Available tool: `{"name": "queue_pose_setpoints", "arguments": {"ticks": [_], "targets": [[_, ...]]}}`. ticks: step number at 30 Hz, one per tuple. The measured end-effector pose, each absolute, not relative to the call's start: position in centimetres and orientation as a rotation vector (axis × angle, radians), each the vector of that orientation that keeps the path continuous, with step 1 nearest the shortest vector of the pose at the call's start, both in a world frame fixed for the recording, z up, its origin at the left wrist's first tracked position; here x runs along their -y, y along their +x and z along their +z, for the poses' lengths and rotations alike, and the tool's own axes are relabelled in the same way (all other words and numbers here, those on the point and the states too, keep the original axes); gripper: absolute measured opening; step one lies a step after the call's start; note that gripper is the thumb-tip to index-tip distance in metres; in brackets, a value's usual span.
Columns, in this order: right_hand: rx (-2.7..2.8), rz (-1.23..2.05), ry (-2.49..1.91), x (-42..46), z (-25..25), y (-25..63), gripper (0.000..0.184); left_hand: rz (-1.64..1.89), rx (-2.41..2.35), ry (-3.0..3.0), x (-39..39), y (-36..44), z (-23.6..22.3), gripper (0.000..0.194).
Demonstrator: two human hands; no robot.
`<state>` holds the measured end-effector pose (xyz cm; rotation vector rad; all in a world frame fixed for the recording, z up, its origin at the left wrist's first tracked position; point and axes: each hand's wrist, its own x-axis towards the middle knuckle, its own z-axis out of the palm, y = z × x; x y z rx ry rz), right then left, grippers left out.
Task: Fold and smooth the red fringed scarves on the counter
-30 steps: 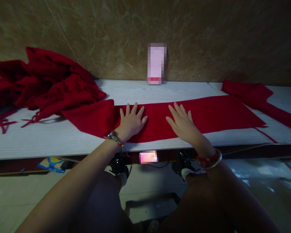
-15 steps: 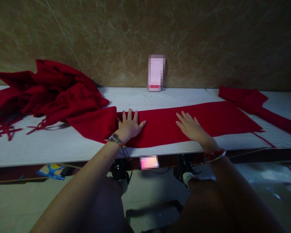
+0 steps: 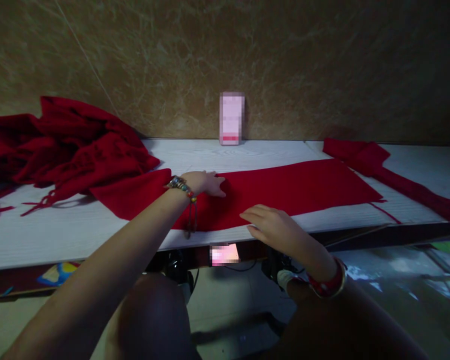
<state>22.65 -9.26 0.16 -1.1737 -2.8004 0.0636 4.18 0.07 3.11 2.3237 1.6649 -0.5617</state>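
A flat length of red scarf (image 3: 285, 187) lies along the white tabletop (image 3: 225, 155). On its far edge, left of the middle, rests my left hand (image 3: 207, 183), fingers spread and pointing right, holding nothing. My right hand (image 3: 272, 225) is at the scarf's near edge with its fingers stretched to the left and the thumb a little apart. Whether its fingertips touch the cloth is hard to tell. To the left, the cloth runs up to a crumpled red heap (image 3: 86, 145) with fringed ends.
A folded strip of red cloth (image 3: 375, 160) lies at the right. A pink, blurred-out phone-like object (image 3: 231, 120) leans against the marbled wall (image 3: 153, 65). Another lit, blurred screen (image 3: 224, 254) sits below the table's front edge. A blue and yellow packet (image 3: 58, 273) is at lower left.
My left hand has turned to point right and moved toward the scarf's far edge. My right hand has slid left and nearer to me, off the scarf's middle. The view has shifted slightly.
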Motion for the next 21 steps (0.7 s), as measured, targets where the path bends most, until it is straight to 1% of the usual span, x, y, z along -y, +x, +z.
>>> {"name": "queue_pose_setpoints", "arguments": {"ticks": [4, 9, 11, 14, 17, 21], "targets": [[2.857, -0.017, -1.168, 9.2, 0.2, 22.4, 0.031, -0.438, -1.601, 2.446, -2.1, 6.1, 3.2, 0.059], [2.833, -0.083, -1.139, 8.6, -0.2, 22.6, 0.036, -0.313, -1.629, 2.433, -4.6, 7.3, 3.1, 0.052], [2.818, -0.174, -1.15, 8.4, -0.3, 22.6, 0.03, -0.293, -1.626, 2.397, -5.4, 7.3, 3.1, 0.047], [2.769, -0.354, -1.208, 8.3, -0.4, 22.5, 0.017, -0.268, -1.586, 2.343, -6.3, 7.3, 2.9, 0.04], [2.72, -0.484, -1.271, 8.4, -0.6, 22.7, 0.016, -0.216, -1.555, 2.307, -6.6, 7.4, 2.7, 0.04], [2.681, -0.569, -1.27, 8.6, -1.1, 23.8, 0.018, -0.137, -1.534, 2.287, -6.7, 8.1, 2.4, 0.043]]}}
